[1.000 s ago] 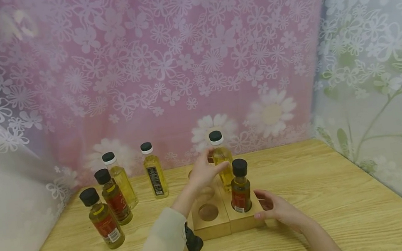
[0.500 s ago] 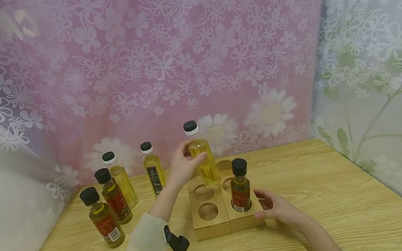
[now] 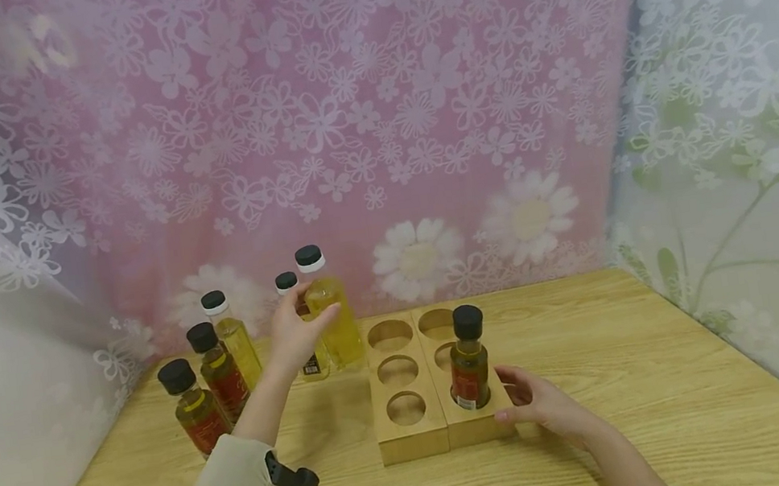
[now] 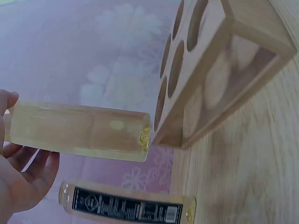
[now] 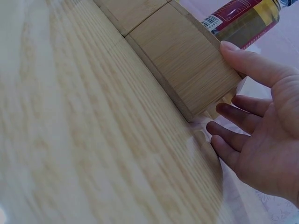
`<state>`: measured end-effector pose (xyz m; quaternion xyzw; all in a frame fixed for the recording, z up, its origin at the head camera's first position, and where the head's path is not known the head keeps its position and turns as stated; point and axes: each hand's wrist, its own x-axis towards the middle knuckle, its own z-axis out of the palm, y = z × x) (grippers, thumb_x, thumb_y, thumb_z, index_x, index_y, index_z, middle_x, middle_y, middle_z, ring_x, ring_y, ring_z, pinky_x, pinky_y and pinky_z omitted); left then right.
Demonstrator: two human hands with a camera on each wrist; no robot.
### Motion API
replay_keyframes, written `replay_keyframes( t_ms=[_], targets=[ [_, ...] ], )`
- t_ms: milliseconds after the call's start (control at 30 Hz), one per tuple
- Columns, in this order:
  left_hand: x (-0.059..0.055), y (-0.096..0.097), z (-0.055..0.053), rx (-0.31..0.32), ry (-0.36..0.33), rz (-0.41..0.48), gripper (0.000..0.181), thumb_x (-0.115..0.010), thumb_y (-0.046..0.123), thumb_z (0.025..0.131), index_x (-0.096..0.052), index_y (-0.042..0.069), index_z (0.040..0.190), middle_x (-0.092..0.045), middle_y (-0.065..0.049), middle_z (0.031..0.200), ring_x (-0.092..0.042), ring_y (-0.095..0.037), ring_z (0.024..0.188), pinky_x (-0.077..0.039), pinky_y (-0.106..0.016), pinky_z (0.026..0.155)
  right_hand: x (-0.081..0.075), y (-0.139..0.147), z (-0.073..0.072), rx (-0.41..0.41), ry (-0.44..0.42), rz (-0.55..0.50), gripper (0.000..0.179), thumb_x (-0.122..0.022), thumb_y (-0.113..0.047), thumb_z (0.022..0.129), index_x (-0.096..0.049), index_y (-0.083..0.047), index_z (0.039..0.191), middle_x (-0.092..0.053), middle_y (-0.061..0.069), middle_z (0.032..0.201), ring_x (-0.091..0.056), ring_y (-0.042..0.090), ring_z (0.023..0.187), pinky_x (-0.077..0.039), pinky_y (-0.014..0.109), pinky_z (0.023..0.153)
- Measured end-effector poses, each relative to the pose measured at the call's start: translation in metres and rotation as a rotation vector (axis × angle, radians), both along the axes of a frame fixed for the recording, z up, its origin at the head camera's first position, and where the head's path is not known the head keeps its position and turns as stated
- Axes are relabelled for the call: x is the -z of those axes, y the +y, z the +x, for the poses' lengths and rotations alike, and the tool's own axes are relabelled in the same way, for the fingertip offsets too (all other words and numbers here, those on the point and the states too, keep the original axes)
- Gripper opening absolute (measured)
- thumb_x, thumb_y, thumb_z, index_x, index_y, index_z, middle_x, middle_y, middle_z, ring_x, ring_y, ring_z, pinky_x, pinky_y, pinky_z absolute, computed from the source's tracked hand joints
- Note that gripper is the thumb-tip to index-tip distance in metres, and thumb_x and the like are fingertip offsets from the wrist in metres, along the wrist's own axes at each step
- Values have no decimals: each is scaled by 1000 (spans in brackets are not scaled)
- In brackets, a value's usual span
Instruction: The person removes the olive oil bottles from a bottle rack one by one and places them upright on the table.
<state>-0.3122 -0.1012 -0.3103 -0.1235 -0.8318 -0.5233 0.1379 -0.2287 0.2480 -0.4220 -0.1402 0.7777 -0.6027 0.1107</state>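
In the head view my left hand point(image 3: 296, 331) grips a bottle of yellow oil point(image 3: 338, 326) with a black-and-white cap, raised just left of the wooden bottle rack point(image 3: 414, 439). The left wrist view shows the thumb and curled fingers round this oil bottle point(image 4: 79, 129), its base pointing towards the rack point(image 4: 210, 79). My right hand point(image 3: 536, 403) rests at the rack's front right corner. There the right wrist view has the thumb touching the edge and the other fingers relaxed beside it. A dark bottle with a red label point(image 3: 469, 371) stands in the rack's front right hole.
Behind the left hand stands a second yellow oil bottle point(image 3: 314, 364), partly hidden. Further left are another yellow bottle point(image 3: 242, 350) and two red-labelled bottles point(image 3: 222, 377), partly covered by the left arm. A floral curtain point(image 3: 350, 159) hangs behind the wood-grain table point(image 3: 629, 351).
My left hand has lifted the yellow oil bottle out from the rack's right half and carried it left, past the rack's left edge. The right hand has stayed at the rack's corner.
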Motion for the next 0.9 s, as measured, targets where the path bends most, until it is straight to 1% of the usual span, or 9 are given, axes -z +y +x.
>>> replay_keyframes(
  t_ms=[233,367,500,633,733,900],
  targets=[
    [9,-22,1,-5,-52,2,66,-67,29,87,-35,5,140,-44,-17,130,-44,-33,114,-42,-46,92,0,1,-1,-1,-6,-1,83,-68,-17,85,-14,8,144,-18,31,146,-24,47,131,-22,58,104],
    [13,-32,2,-5,-62,-5,64,-66,28,87,-36,5,139,-43,-16,130,-44,-34,116,-41,-47,94,0,1,-1,1,-8,4,83,-68,-18,85,-14,8,144,-19,31,146,-26,47,130,-24,58,103],
    [17,-39,4,-20,-78,-39,65,-67,33,86,-37,8,139,-44,-14,130,-44,-34,117,-42,-47,92,0,1,-2,5,-5,5,83,-68,-17,85,-15,7,144,-20,30,146,-28,45,130,-27,55,103],
    [20,-44,5,-47,-127,-74,70,-66,40,85,-35,12,140,-44,-14,131,-43,-33,119,-43,-49,91,0,2,-2,9,-8,3,83,-68,-18,85,-15,7,144,-20,30,146,-26,46,130,-25,56,103],
    [24,-48,5,-61,-147,-102,71,-66,41,85,-34,11,141,-42,-15,134,-41,-34,121,-41,-49,93,0,2,-2,10,-10,8,83,-67,-18,85,-14,7,144,-19,30,146,-25,47,130,-24,58,103],
    [30,-54,5,-77,-135,-139,71,-65,39,86,-33,6,140,-40,-19,134,-40,-37,121,-41,-50,94,1,1,-1,1,-10,4,83,-67,-18,86,-14,7,144,-19,30,146,-26,47,130,-23,59,103]
  ],
)
